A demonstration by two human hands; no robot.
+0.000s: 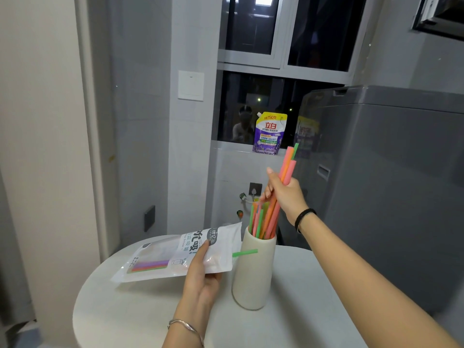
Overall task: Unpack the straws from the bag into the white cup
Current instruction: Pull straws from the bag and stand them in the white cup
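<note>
A tall white cup point(252, 275) stands on the round white table point(140, 312). Several green, orange and pink straws point(261, 222) stand in it. My right hand point(283, 194) grips a bundle of pink, orange and green straws point(288, 164) above the cup, their lower ends inside its mouth. My left hand point(200, 275) holds the white straw bag point(180, 252) level above the table, left of the cup. Purple, green and orange straws show through the bag's clear window. One green straw point(244, 253) pokes out of the bag's open end, in front of the cup.
A grey washing machine point(391, 187) stands close on the right, behind my right arm. A purple detergent pouch point(270, 133) sits on the window ledge beyond the cup. A tiled wall with a switch point(190, 85) rises behind the table.
</note>
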